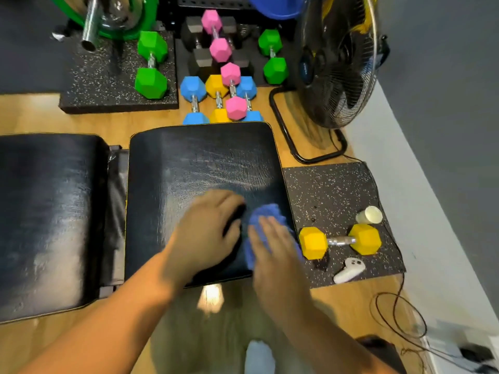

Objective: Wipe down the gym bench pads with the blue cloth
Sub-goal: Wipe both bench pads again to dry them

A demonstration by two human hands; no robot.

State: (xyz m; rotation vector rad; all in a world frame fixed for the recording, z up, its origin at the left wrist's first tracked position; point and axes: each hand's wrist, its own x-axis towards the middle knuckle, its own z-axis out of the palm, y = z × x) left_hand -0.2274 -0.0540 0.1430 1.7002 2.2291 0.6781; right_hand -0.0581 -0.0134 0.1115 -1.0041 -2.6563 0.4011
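Blue cloth (266,211): a crumpled, fluffy blue cloth, bunched up by the right edge of the smaller black vinyl pad (202,163), towards its near-right corner.
Right hand (272,247): and it's flat on top of the cloth! Fingers straight, pressing down, a wide grip with nothing pinched. Motion blur softens the fingertips.
Left hand (208,230): palm down on bare vinyl just beside the cloth, fingers spread, holding nothing. It looks like a brace.
Smaller pad: squarish with rounded corners, glossy creased black vinyl and a thin yellow piping line along its left edge. Pale smeary streaks run across the far half.
Longer black vinyl pad (46,206): same sheen, set to the left across a gap where grey frame shows. No hand or cloth on it.
Step in hand: a wiping pass along the near-right part of the smaller pad, I'd say. The job looks partly done.
Next move: I reckon it calls for steady flat pressure swept towards the near and left edges, then a shift over to the longer pad. That soft cloth should glide easily on slick vinyl.
Watch out: a yellow hex-ended dumbbell (340,241) and a white paper cup (369,215) sit on the speckled black rubber mat (332,190) close off the pad's right edge.
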